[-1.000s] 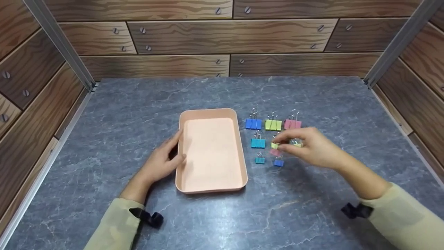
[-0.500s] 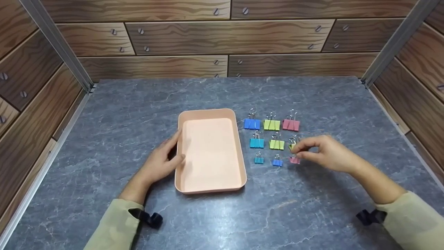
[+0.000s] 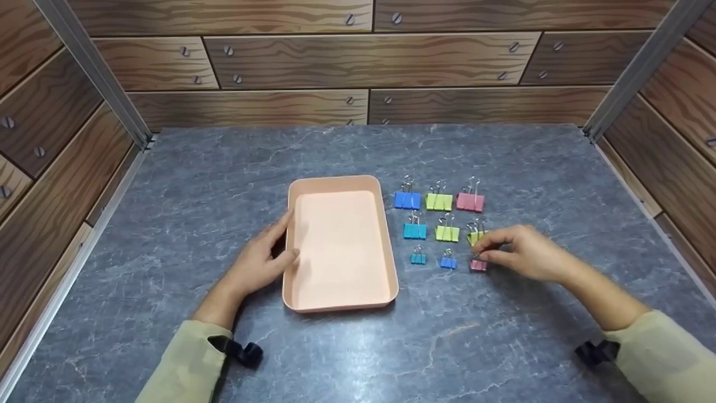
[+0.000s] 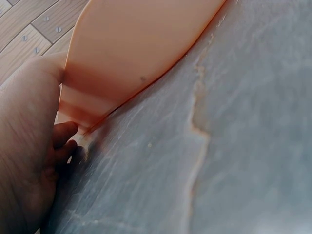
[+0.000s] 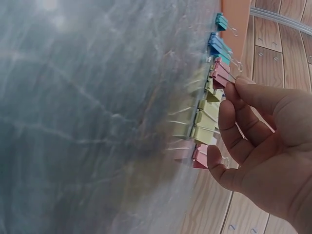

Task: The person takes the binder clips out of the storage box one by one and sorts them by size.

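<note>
At the front right of a grid of binder clips, my right hand pinches the small pink binder clip by its wire handle between thumb and forefinger. In the right wrist view this pink binder clip sits low against the table, its handle at the fingertips. My left hand grips the left wall of a shallow peach tray, thumb over the rim and fingers outside. Beside the pinched clip stand a small blue clip and a small teal clip. Just behind it, the yellow-green clip is partly hidden by my fingers.
The middle row also holds a teal clip and a yellow-green clip. Larger blue, yellow-green and pink clips form the back row. Wood-patterned walls enclose the grey marbled table.
My right hand has carried the small pink clip rightward from the middle of the grid, then slightly lower to the front right spot. The left hand and tray hold their place.
</note>
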The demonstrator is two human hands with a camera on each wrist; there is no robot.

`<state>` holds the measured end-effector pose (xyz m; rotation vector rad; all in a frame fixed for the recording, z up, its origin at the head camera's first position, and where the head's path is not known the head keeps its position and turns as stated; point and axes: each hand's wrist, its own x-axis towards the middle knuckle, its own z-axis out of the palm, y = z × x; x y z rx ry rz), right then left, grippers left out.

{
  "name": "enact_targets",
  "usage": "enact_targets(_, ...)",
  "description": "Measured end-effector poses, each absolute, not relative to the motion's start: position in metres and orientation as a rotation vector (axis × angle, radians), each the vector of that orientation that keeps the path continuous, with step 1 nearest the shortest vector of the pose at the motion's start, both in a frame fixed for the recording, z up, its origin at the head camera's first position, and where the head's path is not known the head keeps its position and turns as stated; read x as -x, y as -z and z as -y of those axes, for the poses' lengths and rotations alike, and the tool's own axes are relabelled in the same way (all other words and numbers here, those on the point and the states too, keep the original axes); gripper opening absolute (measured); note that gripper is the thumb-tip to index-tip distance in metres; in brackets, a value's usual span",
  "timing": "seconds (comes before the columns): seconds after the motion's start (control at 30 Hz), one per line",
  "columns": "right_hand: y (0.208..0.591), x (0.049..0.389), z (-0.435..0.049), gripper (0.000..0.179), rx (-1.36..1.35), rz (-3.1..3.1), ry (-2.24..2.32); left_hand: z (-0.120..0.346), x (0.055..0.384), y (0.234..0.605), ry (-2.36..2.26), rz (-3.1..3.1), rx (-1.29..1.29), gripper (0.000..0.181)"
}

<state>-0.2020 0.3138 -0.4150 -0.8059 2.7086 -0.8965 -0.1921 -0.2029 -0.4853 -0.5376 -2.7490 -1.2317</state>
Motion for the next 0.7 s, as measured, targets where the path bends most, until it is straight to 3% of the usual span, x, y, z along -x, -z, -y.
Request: enact_targets(0.7, 0.4221, 0.2039, -0.3125, 0.013, 0.761, -2.731, 0.868, 0.2074, 0.1940, 0.4843, 1.210, 2.758, 0.527, 0.081)
